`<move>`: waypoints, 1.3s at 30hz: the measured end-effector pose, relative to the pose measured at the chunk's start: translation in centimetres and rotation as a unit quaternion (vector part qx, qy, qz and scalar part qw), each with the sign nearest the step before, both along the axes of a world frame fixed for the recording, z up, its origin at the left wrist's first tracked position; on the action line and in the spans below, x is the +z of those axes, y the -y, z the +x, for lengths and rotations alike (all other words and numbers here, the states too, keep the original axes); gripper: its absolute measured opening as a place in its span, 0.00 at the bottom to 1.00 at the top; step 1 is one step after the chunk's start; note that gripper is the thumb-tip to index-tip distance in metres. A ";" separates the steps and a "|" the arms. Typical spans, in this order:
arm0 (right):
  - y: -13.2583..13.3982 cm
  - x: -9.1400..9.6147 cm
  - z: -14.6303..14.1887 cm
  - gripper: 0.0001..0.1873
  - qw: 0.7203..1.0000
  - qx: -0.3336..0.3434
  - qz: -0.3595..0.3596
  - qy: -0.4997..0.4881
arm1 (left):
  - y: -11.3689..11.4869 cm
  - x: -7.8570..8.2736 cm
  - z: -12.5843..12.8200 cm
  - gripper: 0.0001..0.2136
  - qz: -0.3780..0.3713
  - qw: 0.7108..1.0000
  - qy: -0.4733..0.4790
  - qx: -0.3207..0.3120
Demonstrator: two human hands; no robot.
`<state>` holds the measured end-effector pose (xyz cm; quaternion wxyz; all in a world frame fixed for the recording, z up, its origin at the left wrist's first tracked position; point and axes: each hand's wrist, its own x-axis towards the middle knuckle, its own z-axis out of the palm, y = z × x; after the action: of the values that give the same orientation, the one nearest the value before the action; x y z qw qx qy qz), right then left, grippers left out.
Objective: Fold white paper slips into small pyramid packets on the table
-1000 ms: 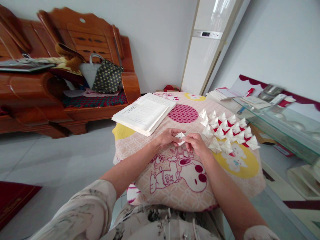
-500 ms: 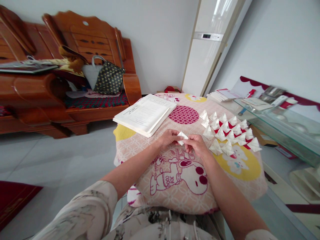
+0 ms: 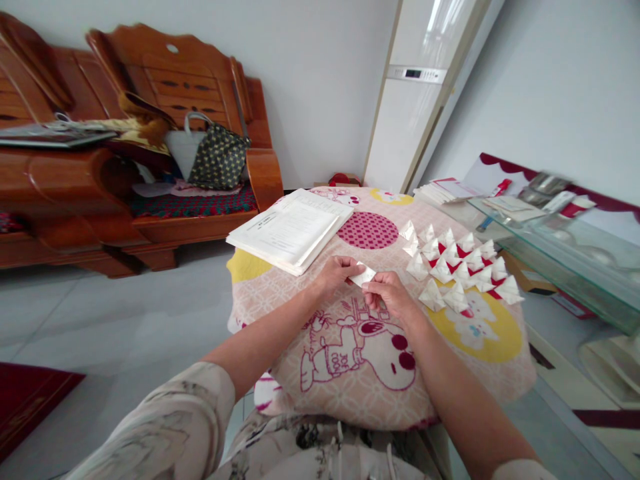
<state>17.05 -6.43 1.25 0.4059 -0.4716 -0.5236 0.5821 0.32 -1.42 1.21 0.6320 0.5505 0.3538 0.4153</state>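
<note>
A small folded piece of white paper (image 3: 365, 275) is held between both hands above the middle of the table. My left hand (image 3: 339, 275) pinches its left end between thumb and fingers. On the lower right corner my right hand (image 3: 386, 291) has its thumb and bent fingers closed. Several folded white paper pieces (image 3: 442, 269) with pointed tops stand in rows to the right of my right hand. Beyond my left hand lies a stack of printed paper sheets (image 3: 287, 230). Under it all, a pink patterned cloth (image 3: 320, 333) covers the table.
A glass-topped stand (image 3: 560, 260) with papers and metal bowls is close on the right. At the back left stands a carved wooden sofa (image 3: 190, 73) holding a dark patterned bag (image 3: 220, 157). A tall white air conditioner (image 3: 410, 113) stands behind the table.
The folded paper has turned from an upright diamond to a slanted strip between my hands. My right hand has shifted slightly left and down. The rows of folded pieces look the same.
</note>
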 end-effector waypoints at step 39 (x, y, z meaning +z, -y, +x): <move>-0.6 0.0 1.9 0.12 0.886 0.022 0.336 0.318 | 0.1 -0.3 0.2 0.06 0.271 0.877 -0.397 0.004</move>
<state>18.93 -5.84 1.24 0.3392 -0.4548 -0.7990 0.1989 0.51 -1.48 0.88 0.2625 0.8173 0.4513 0.2439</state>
